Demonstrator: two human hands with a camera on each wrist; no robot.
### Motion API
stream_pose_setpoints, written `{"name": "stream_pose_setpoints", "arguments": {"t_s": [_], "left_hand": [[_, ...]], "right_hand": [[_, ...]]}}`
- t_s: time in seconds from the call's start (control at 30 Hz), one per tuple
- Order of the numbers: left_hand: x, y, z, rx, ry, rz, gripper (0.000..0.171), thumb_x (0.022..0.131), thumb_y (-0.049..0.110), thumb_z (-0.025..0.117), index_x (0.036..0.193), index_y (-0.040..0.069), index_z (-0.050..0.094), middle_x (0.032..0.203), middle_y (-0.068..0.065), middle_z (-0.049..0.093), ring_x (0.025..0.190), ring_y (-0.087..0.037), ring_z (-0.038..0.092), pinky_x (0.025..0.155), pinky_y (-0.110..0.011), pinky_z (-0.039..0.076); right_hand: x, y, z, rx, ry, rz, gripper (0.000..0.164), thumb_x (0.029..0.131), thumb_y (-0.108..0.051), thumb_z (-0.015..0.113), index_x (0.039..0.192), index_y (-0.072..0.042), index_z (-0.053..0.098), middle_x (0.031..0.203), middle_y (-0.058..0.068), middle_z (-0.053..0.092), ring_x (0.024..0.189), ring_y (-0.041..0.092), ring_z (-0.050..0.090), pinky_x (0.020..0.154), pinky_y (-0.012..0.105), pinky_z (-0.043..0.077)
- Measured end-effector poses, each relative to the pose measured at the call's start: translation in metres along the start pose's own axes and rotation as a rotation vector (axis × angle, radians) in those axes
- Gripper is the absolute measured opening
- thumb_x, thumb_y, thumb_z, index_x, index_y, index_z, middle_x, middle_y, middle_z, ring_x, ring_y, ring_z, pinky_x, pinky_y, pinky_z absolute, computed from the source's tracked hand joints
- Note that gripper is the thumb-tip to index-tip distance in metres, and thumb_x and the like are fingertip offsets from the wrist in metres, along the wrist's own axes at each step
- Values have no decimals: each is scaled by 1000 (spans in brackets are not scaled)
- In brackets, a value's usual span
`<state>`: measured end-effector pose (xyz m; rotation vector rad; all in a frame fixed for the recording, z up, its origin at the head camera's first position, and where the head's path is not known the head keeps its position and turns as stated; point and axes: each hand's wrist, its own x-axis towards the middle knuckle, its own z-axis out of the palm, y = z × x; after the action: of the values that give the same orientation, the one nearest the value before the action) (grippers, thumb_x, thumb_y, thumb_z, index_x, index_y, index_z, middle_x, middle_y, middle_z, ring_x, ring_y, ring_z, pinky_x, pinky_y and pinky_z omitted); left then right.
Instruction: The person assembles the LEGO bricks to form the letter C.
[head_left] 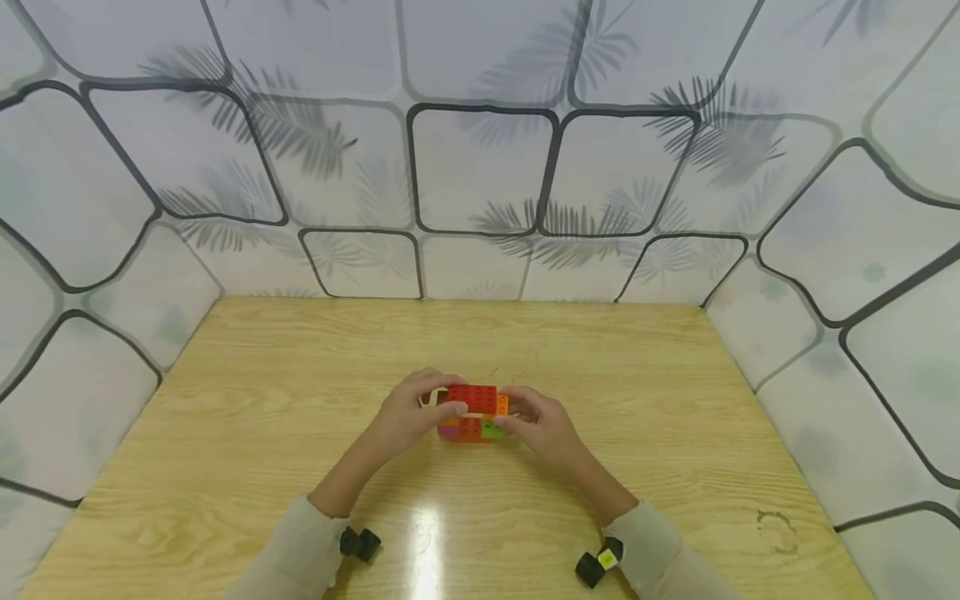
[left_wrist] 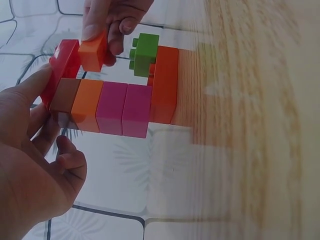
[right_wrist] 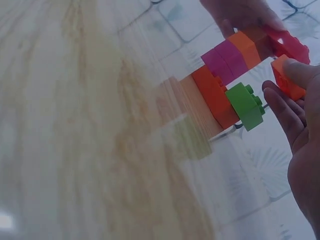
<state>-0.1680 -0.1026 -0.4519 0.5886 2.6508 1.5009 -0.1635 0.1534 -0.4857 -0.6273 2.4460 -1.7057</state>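
A column of bricks, two magenta [left_wrist: 123,109], one orange and one brown [left_wrist: 65,92], stands on one end of an orange-red base brick [left_wrist: 166,85]. Across the column's top lies a long red brick [head_left: 474,398], reaching out over the base. My left hand [head_left: 408,415] grips the red brick at the column end. My right hand [head_left: 549,427] pinches a separate orange brick [left_wrist: 93,56] between thumb and fingers, right by the red brick's free end. Below it a green brick [right_wrist: 245,106], studs up, sits on the base's other end.
The base stands on a wooden table [head_left: 300,367]. Patterned wall panels [head_left: 480,167] enclose the table at the back and both sides. Black devices are strapped at both wrists.
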Motion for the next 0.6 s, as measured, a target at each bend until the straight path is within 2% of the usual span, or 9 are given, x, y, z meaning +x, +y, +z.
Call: {"name": "stream_pose_setpoints", "arguments": {"t_s": [0.27,0.43,0.6], "left_hand": [[0,1,0,17,-2,6,36,90,44,74,122,27,72,104,9,62,87,-23,46,71,-33,38],[0,2,-1,25,-12,7,37,90,44,74,123,26,72,106,11,62,87,-20,45,71,-33,38],[-1,6,-2,24,-16,-6,38,90,45,73,123,25,72,108,10,63,89,-24,46,72,-35,38]], "right_hand": [[-1,-1,2,7,36,-41,38,93,-18,73,128,-8,64,111,9,75,93,14,71,79,24,57],[-2,-3,2,28,37,-91,38,93,-16,73,128,-7,64,116,11,73,100,18,72,82,25,58],[-2,-3,2,54,31,-99,39,94,-15,72,130,-5,63,118,13,72,101,16,71,82,25,58]]}}
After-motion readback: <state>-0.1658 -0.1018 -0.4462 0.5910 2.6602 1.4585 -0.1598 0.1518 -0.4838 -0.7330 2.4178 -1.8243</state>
